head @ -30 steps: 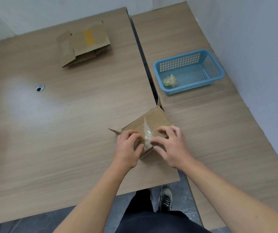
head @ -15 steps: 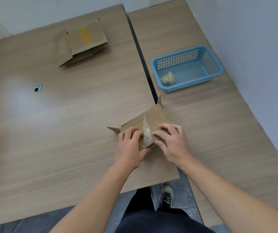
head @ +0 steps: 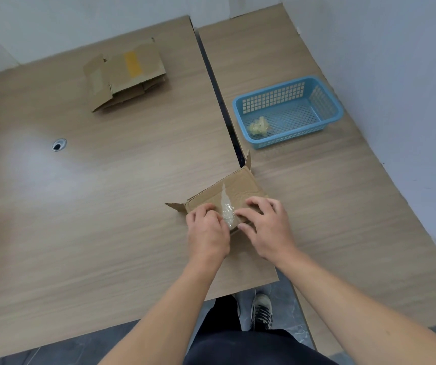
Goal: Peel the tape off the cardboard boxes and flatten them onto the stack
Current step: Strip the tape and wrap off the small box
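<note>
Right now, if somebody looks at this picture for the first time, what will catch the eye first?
First come the two hands at the near edge of the table: the left hand picks at the clear tape on a small cardboard box, while the right hand grips the box. Next come the blue basket to the right, with a crumpled tape wad inside, and the flattened cardboard stack far across the table.

One left surface (head: 79,219), one right surface (head: 343,206), one upright box (head: 240,185), one tape strip (head: 226,204), one flattened stack (head: 129,72), one blue basket (head: 274,97), one tape wad (head: 259,126), one grommet (head: 58,145).
</note>
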